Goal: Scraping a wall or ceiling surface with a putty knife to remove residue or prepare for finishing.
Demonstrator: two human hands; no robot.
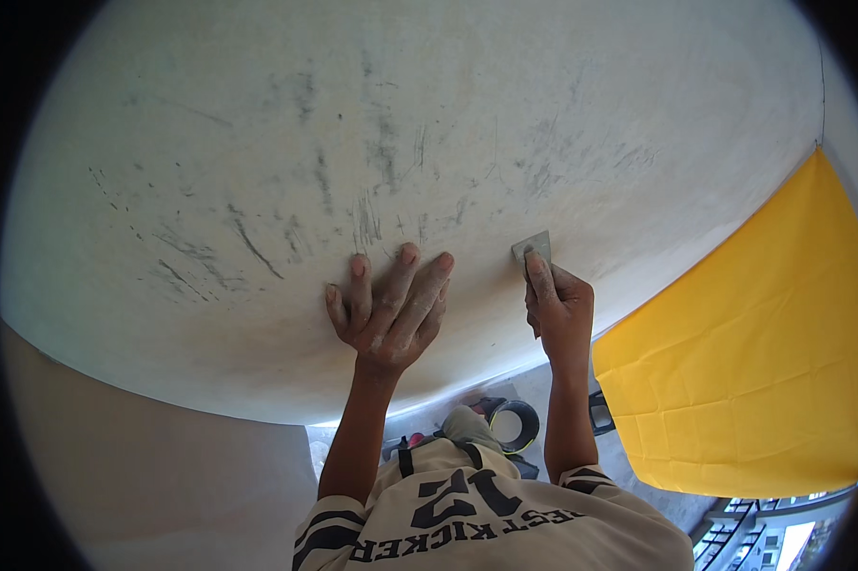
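A large off-white plastered surface (258, 128) with dark scuffs, scratches and smudges fills most of the view. My left hand (393, 314) lies on it near its lower middle, fingers spread, dusted with pale powder and holding nothing. To the right, my right hand (561, 303) grips a small scraper or putty knife (532, 246), thumb on top, its flat grey blade against or very close to the surface. The knife's handle is mostly hidden in my fingers.
A bright yellow sheet (743, 342) hangs at the right. Below the surface, a round black-rimmed bucket (514, 426) and a black object (602, 414) stand on the grey floor. A plain pale wall (172, 471) is at the lower left. Shelving or window frames (736, 532) show at the lower right.
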